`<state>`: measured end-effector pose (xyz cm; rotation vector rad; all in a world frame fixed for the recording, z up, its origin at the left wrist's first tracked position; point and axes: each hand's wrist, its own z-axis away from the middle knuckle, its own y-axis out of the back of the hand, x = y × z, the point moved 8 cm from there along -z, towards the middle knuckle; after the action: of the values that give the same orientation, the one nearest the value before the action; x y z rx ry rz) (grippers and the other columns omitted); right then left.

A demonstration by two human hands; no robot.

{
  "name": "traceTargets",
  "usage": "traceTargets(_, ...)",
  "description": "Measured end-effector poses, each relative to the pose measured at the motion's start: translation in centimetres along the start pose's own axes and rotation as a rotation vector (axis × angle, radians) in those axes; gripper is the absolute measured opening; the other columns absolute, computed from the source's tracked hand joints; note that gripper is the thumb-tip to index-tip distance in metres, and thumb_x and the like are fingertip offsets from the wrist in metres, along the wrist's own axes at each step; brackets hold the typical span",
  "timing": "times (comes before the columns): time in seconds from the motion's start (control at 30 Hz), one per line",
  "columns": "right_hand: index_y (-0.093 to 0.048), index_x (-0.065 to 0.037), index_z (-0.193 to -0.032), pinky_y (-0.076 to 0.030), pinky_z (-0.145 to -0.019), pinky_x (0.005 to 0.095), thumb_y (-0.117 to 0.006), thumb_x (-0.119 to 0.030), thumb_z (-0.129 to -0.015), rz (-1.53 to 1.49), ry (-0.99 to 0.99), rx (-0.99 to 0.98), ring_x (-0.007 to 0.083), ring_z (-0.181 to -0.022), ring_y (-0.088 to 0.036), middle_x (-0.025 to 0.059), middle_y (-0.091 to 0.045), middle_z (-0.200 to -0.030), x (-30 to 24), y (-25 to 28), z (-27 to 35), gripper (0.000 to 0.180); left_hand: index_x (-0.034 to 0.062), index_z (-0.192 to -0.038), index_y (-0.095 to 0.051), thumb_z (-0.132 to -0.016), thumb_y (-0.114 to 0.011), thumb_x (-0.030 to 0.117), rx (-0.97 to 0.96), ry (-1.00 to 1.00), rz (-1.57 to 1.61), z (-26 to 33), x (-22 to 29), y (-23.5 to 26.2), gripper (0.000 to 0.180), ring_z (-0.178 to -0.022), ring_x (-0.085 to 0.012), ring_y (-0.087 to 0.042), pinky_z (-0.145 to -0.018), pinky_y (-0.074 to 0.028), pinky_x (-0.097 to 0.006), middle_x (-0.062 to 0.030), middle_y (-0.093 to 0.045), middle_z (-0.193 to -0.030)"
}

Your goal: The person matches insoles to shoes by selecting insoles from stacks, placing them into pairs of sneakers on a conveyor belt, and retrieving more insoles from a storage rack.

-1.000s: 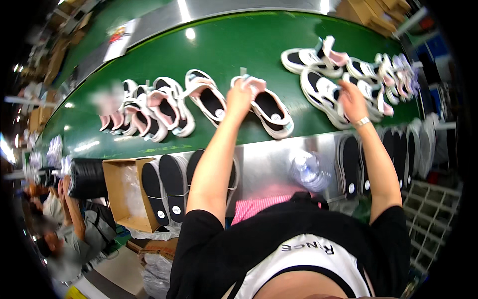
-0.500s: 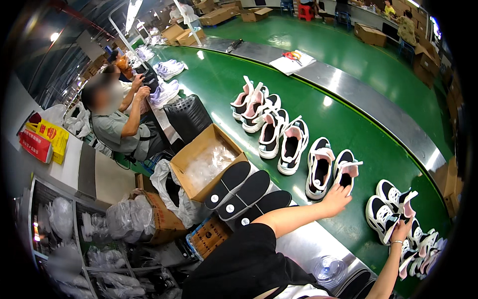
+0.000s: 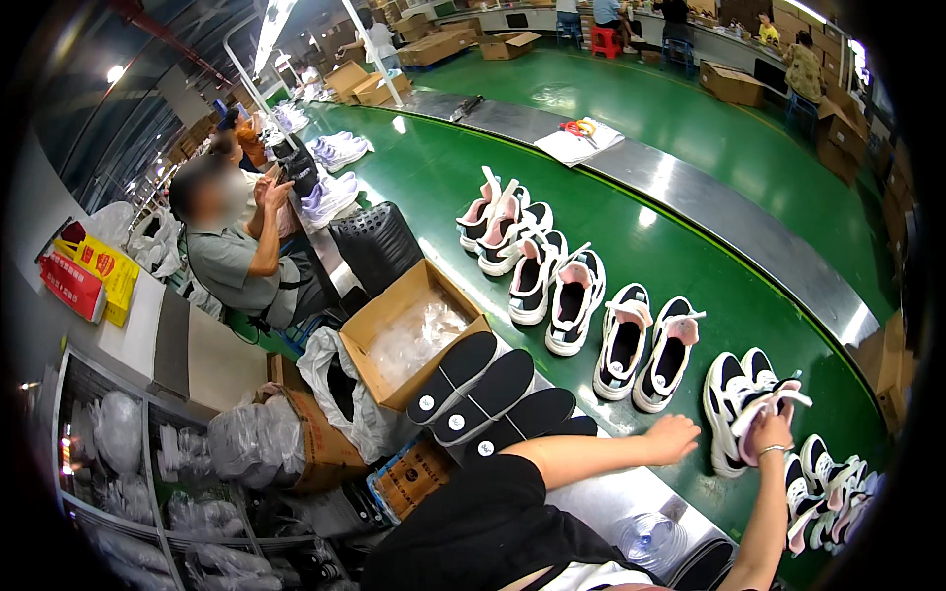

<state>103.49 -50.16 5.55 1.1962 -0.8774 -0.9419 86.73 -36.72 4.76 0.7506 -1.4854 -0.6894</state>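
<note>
My left hand (image 3: 673,440) hovers over the near edge of the green table, fingers curled together and no object visible in it. My right hand (image 3: 771,431) grips the pink-lined tongue of a black-and-white sneaker (image 3: 778,402) at the right. Beside that one, touching it, is its mate (image 3: 725,414). Left of my hands stand two more sneakers, one (image 3: 667,357) with its pink tongue pulled out and another (image 3: 621,345) next to it. Several like them run farther left in a row. My right fingertips are partly hidden by the shoe.
An open carton (image 3: 419,330) with clear plastic bags stands at the near edge, beside banded black insoles (image 3: 483,379). A clear plastic tub (image 3: 652,540) lies near my body. More sneakers (image 3: 833,478) crowd the far right. A co-worker (image 3: 232,246) sits at the left; scissors (image 3: 578,128) lie on paper.
My left hand has let go of a sneaker and drawn back toward the near edge. The sneakers have shifted, and my right hand has moved left with the right-hand pair.
</note>
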Motion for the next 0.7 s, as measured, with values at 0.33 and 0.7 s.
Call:
traceTargets(0.33, -0.054, -0.002, -0.078, -0.036, -0.077, 0.0406, -0.057, -0.013, -0.066, -0.411, 0.212, 0.446, 0.034, -0.09, -0.047, 0.0192, -0.048, -0.099, 1.7, 2.1, 14.0, 0.016, 0.0088, -0.126, -0.02, -0.069, -0.058, 0.033, 0.145, 0.32, 0.346, -3.1, -0.4, -3.8, 0.073, -0.112, -0.0368, -0.029, -0.09, -0.031, -0.041, -0.021, -0.026, -0.122)
traceTargets(0.7, -0.05, 0.0, -0.098, -0.039, -0.079, 0.0394, -0.059, -0.04, -0.07, -0.342, -0.26, 0.098, 0.0326, -0.091, -0.048, 0.02, -0.051, -0.096, 8.3, -3.9, 31.5, 0.05, 0.0099, -0.122, -0.029, -0.072, -0.053, 0.019, 0.465, 0.429, 0.293, -5.0, -2.4, -5.6, 0.056, -0.106, -0.0343, -0.035, -0.083, -0.038, -0.041, -0.0156, -0.032, -0.118)
